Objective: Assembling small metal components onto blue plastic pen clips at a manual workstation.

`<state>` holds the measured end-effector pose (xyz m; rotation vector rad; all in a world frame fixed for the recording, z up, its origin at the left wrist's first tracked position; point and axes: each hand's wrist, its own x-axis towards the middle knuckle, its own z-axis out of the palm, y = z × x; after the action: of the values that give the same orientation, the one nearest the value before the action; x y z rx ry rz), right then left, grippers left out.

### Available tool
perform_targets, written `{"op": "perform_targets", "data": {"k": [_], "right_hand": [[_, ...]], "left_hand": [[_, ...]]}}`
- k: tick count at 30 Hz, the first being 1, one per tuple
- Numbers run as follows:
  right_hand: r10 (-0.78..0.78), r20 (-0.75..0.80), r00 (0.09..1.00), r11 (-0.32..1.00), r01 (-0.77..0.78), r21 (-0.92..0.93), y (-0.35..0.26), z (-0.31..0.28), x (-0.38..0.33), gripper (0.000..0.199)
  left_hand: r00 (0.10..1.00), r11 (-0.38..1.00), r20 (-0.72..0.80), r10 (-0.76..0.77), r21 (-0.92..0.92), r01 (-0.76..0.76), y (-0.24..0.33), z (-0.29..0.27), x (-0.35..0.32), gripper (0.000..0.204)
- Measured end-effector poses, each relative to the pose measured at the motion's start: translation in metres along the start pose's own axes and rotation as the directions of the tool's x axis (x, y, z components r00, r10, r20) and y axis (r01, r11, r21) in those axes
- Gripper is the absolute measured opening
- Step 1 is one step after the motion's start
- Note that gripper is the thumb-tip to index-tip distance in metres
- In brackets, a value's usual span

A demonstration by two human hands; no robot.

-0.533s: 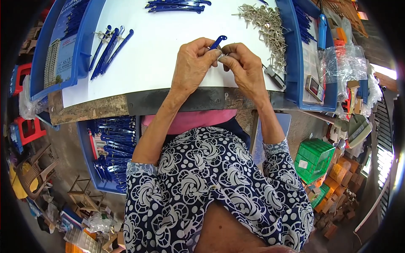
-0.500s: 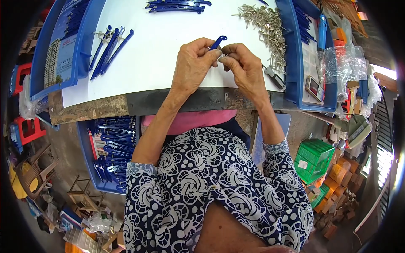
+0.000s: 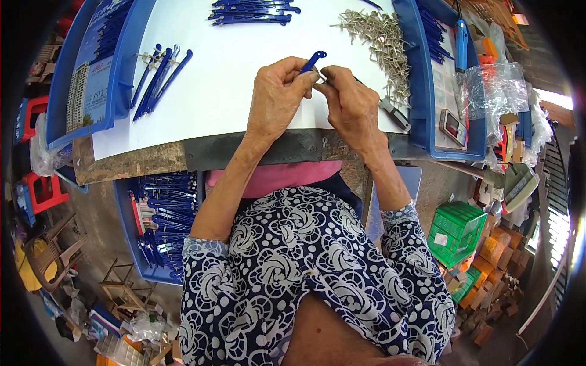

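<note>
Both hands meet above the white work surface. My left hand (image 3: pixel 273 97) pinches a slim blue strip (image 3: pixel 314 61) with a rounded, holed end that points up and away. My right hand (image 3: pixel 354 104) is closed at the strip's lower part, its thumb and fingertips at a small silvery metal piece (image 3: pixel 320 78) mostly hidden by the fingers. Right of that hand lies a grey-and-black handled tool (image 3: pixel 395 114). Beyond it spreads a heap of small metal pins with flat heads (image 3: pixel 384 49). Several blue strips, some with metal parts attached, lie at the left (image 3: pixel 160 79).
More blue strips (image 3: pixel 251 11) are stacked at the far edge. Blue trays flank the surface, left (image 3: pixel 119 79) and right (image 3: pixel 421 85); the right one holds a small device (image 3: pixel 452 127). Below the table edge sits a blue bin (image 3: pixel 131 244) of strips. A green crate (image 3: pixel 455 235) stands right.
My right hand has turned and its fingers have curled in more over the metal piece. My left hand keeps the blue strip in nearly the same place. The view has shifted slightly.
</note>
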<state>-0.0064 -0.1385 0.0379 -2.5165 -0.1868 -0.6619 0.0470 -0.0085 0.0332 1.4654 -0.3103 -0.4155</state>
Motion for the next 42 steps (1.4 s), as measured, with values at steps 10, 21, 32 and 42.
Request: {"op": "perform_targets", "data": {"k": [10, 21, 32, 42], "right_hand": [[0.382, 0.442, 0.811, 0.532, -0.584, 0.613, -0.002, -0.018, 0.01, 0.026], [0.243, 0.167, 0.956, 0.889, -0.288, 0.356, -0.001, -0.003, 0.001, 0.024], [0.211, 0.675, 0.707, 0.144, -0.705, 0.694, 0.008, -0.013, 0.005, 0.035], [0.163, 0.699, 0.696, -0.27, -0.65, 0.71, 0.006, -0.001, -0.006, 0.025]], "left_hand": [[0.997, 0.996, 0.064, 0.041, -0.076, -0.036, 0.001, -0.004, 0.0, 0.014], [0.996, 0.999, 0.083, -0.039, -0.029, 0.041, 0.001, -0.008, 0.001, 0.012], [0.993, 1.0, 0.117, -0.007, -0.005, 0.008, 0.007, -0.017, 0.003, 0.014], [0.987, 1.0, 0.158, 0.005, -0.02, -0.001, 0.01, -0.015, 0.001, 0.015]]}}
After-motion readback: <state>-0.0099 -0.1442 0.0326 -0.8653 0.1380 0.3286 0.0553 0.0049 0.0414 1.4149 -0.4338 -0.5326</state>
